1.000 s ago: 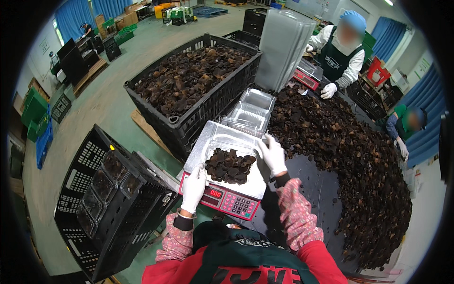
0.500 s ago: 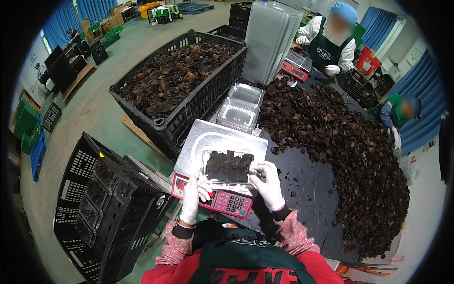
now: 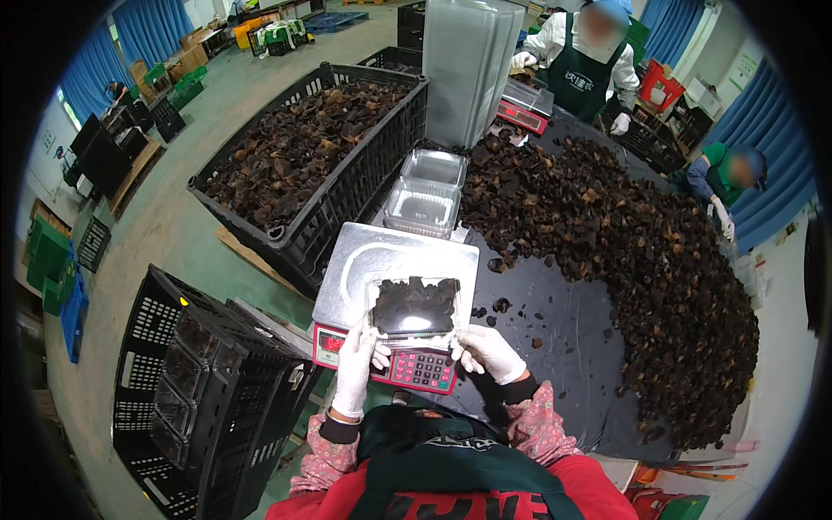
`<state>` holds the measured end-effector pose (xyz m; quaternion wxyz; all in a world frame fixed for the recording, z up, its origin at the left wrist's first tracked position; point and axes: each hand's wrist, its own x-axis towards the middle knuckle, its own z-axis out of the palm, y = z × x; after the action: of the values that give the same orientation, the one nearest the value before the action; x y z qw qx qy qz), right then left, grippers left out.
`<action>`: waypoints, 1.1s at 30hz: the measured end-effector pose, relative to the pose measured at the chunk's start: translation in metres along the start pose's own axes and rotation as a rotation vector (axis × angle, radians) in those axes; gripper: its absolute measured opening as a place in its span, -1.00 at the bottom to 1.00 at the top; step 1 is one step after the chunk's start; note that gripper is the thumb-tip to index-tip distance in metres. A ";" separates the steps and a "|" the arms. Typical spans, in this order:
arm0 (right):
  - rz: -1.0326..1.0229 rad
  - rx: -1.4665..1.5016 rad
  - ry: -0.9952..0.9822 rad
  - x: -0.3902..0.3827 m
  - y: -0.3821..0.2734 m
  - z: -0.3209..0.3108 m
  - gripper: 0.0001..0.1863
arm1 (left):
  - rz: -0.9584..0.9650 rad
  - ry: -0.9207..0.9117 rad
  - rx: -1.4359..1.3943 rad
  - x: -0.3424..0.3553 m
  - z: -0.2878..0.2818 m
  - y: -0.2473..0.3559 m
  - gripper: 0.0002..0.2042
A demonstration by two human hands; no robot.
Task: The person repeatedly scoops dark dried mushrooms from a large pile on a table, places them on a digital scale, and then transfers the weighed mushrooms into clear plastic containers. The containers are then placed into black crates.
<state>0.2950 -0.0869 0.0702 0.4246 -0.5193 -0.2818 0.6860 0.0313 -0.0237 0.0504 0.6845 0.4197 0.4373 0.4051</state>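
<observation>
A clear plastic clamshell box (image 3: 414,308) filled with dark wood ear mushrooms is on or just above the metal plate (image 3: 334,290) of a red digital scale (image 3: 400,373). Glare on its top suggests the lid is down over the mushrooms. My left hand (image 3: 354,368), in a white glove, grips the box's near left corner. At the near right corner, my right hand (image 3: 490,353) pinches the rim between gloved thumb and fingers. Just beyond the scale sit empty clear boxes (image 3: 423,208) in a stack.
Loose mushrooms (image 3: 667,303) are heaped across the dark table (image 3: 555,325) on the right. A black crate (image 3: 347,182) of mushrooms stands beyond the scale, another crate (image 3: 139,373) with filled boxes at left. Tall stacked clear trays (image 3: 468,74) rise behind. Two co-workers (image 3: 582,82) are across the table.
My right hand has slid down from the box's right side to its near right corner. The box top now shows bright glare. The whole view has shifted slightly.
</observation>
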 end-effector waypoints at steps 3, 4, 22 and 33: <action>-0.101 0.011 0.027 0.002 0.010 0.005 -0.74 | 0.065 0.043 -0.023 0.001 0.003 -0.004 -0.65; -0.114 0.016 0.072 0.000 0.013 0.010 -0.75 | 0.055 0.041 -0.028 0.003 0.003 -0.005 -0.64; -0.406 0.162 0.595 -0.068 0.045 -0.168 -0.69 | -0.048 0.540 -0.100 -0.120 -0.108 -0.016 -0.69; -0.615 -0.609 0.142 0.100 -0.042 -0.008 -0.65 | -0.115 0.140 -0.060 -0.072 0.009 -0.050 -0.55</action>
<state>0.3047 0.0204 0.0550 0.4547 -0.5587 -0.5829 0.3760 0.0287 -0.1076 0.0252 0.6867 0.3436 0.4951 0.4065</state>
